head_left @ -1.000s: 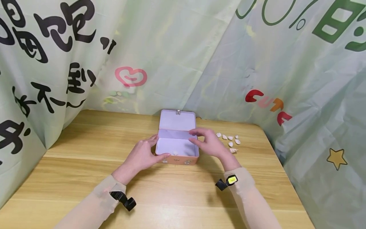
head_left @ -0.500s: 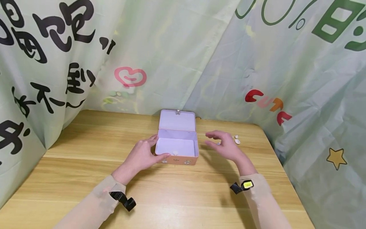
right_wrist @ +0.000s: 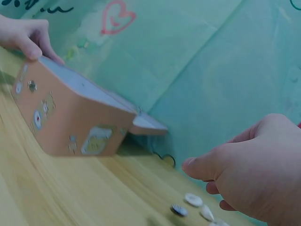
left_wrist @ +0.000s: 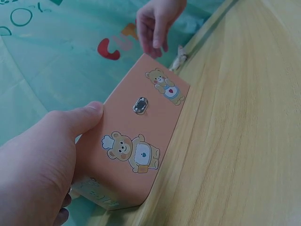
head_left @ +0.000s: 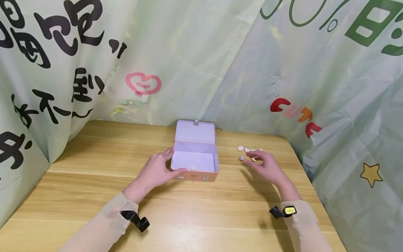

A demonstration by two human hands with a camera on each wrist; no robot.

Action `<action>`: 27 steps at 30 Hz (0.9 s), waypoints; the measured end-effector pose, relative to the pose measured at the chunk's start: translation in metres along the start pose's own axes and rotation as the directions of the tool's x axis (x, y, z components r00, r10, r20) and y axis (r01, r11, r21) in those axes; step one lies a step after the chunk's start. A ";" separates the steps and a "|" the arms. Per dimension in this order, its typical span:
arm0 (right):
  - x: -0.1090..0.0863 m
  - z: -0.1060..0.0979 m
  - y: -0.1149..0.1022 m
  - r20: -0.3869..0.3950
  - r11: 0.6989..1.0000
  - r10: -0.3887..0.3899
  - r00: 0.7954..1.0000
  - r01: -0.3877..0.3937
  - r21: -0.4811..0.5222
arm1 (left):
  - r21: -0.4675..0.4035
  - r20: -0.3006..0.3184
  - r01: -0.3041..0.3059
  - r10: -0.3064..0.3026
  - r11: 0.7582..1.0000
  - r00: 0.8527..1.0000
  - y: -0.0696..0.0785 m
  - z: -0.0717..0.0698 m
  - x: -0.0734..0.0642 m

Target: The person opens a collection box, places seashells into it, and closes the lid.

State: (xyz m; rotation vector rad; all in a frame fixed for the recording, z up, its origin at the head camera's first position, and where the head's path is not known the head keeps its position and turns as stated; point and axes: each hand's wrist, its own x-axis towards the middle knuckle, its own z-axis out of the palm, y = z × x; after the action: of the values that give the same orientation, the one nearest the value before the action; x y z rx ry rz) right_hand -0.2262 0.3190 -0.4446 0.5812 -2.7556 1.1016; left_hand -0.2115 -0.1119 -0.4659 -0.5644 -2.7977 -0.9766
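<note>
In the head view an orange tin box point(head_left: 206, 176) with a pale purple inside stands with its lid point(head_left: 195, 132) raised. My left hand point(head_left: 155, 170) grips its left front corner, the thumb over the front rim and fingers along the side. A small pale thing, maybe a shell, lies inside near the front. To the right, my right hand point(head_left: 269, 168) hovers over a group of shells, thumb and fingers apart, holding nothing visible. A white shell point(head_left: 240, 148) and a dark striped shell point(head_left: 241, 158) show beside its fingertips; the hand partly hides others.
The wooden table point(head_left: 189, 217) ends at a hanging printed curtain point(head_left: 195, 63) behind the box. Bear pictures and a metal clasp point(left_wrist: 140, 106) mark the box front in the left wrist view. Both wrists carry black straps with small cameras.
My right hand has moved from over the box's right side rightward to the shells. My left hand and the box keep their places.
</note>
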 end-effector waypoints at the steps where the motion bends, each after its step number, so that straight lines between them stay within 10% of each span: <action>1: -0.002 -0.001 0.002 0.001 1.000 0.000 1.000 0.000 -0.005 | 0.000 -0.002 -0.001 0.001 1.000 1.000 0.000 0.000 0.000; 27: -0.025 -0.010 0.054 0.008 0.992 0.065 0.998 -0.063 -0.113 | 0.014 -0.014 -0.014 0.015 1.000 1.000 0.000 0.000 0.000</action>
State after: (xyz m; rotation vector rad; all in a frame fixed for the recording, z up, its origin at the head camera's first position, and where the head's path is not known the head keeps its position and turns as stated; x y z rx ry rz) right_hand -0.2248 0.3688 -0.4780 0.4900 -2.8424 0.9496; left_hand -0.2114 -0.1120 -0.4665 -0.5725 -2.7817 -0.9532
